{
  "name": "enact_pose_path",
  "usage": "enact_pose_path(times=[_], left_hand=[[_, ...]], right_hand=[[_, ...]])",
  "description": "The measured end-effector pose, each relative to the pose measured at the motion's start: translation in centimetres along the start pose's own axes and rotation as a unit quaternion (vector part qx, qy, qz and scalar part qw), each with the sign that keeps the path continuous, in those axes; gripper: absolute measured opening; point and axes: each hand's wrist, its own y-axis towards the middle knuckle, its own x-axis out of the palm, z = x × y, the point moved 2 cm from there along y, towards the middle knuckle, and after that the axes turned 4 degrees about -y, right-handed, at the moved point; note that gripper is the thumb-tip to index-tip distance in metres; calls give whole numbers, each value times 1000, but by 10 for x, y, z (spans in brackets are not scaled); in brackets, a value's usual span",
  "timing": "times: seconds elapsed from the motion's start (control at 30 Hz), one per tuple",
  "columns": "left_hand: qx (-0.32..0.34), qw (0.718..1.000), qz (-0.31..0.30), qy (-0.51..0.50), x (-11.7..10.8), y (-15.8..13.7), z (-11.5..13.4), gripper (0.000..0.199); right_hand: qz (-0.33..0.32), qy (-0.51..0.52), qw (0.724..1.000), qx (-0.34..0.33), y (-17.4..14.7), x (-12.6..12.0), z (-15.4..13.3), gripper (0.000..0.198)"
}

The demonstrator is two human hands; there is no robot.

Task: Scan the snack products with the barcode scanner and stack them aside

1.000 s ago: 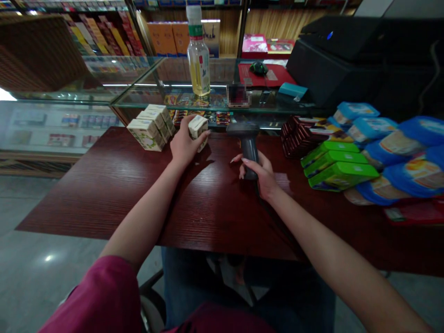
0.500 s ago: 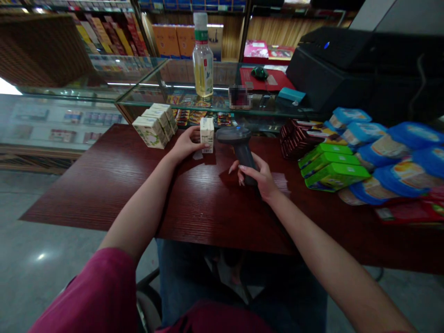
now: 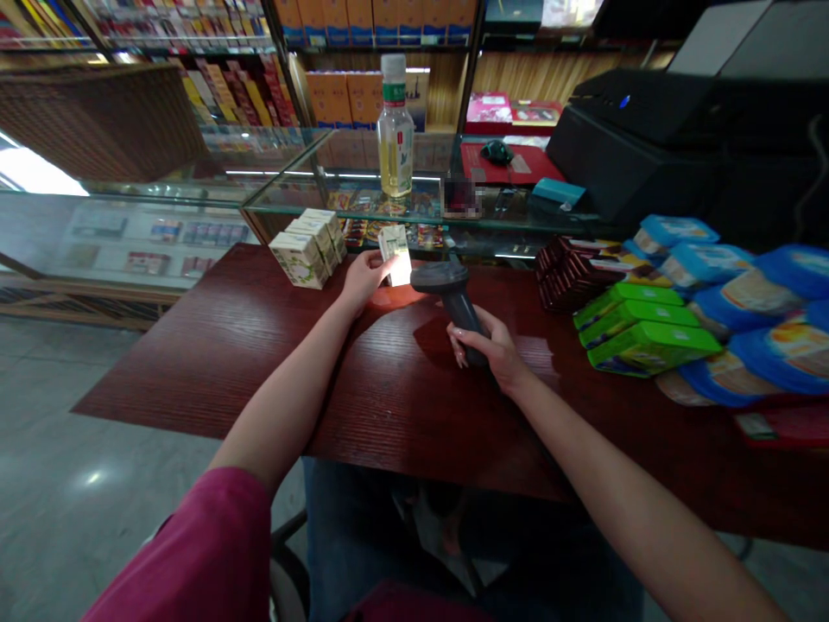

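Note:
My left hand [image 3: 366, 278] is closed on a small white drink carton [image 3: 395, 252] on the dark wooden counter [image 3: 363, 380]. Bright light falls on the carton's lower side, with a reddish glow on the wood below it. Wrapped round the handle of a black barcode scanner [image 3: 461, 309] is my right hand [image 3: 496, 345]. The scanner's head points left at the carton, a small gap apart. Several matching cartons [image 3: 304, 250] stand in a row left of my left hand.
A glass display case [image 3: 427, 207] borders the counter's far side, bearing a drink bottle [image 3: 395, 130]. To the right are dark red packets [image 3: 566, 272], green boxes [image 3: 648, 328] and blue-lidded tubs [image 3: 744, 285]. A wicker basket [image 3: 104, 121] is at the upper left.
The scanner's light has come on, brightening the carton and the wood under it. The carton has tilted slightly in my left hand. The whole view has shifted a little.

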Motion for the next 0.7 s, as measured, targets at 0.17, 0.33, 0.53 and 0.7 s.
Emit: enact_pose_path(times=[0.17, 0.33, 0.53, 0.7], left_hand=[[-27, 999, -27, -27, -1, -4, 5, 45], [0, 976, -204, -71, -6, -14, 23, 66], [29, 977, -211, -10, -31, -10, 31, 58], [32, 984, -176, -25, -27, -3, 19, 67]], right_hand=[[4, 6, 1000, -9, -1, 0, -3, 31], [55, 20, 997, -50, 4, -12, -3, 27], [106, 18, 993, -56, 12, -30, -3, 33], [122, 8, 989, -80, 9, -31, -4, 38]])
